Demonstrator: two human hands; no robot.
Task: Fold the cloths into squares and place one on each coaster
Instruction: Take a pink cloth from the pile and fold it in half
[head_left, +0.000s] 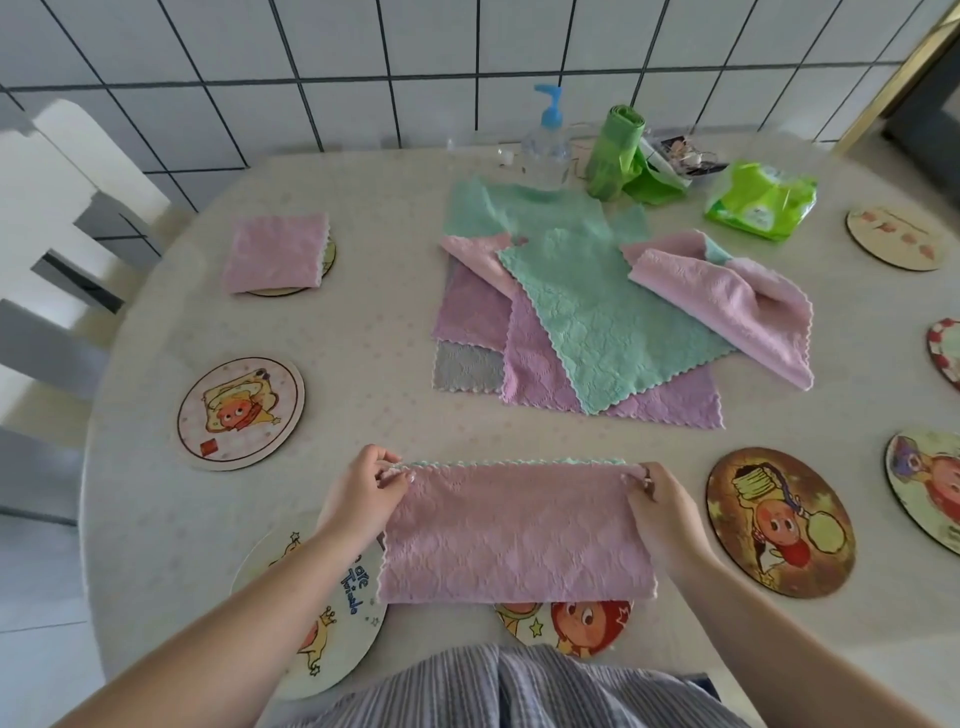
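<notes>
A pink cloth (514, 530), folded once into a long band (mint underside peeking along its far scalloped edge), lies at the near edge of the desk (363, 343). The left hand (363, 499) pinches its far left corner, the right hand (660, 506) its far right corner. Its near edge overlaps two coasters (571, 621). Bare desk lies between it and the loose pile of cloths (587, 317) beyond. Far left, a folded pink square (275, 252) covers a coaster.

Soft daylight, wide-angle edge distortion
</notes>
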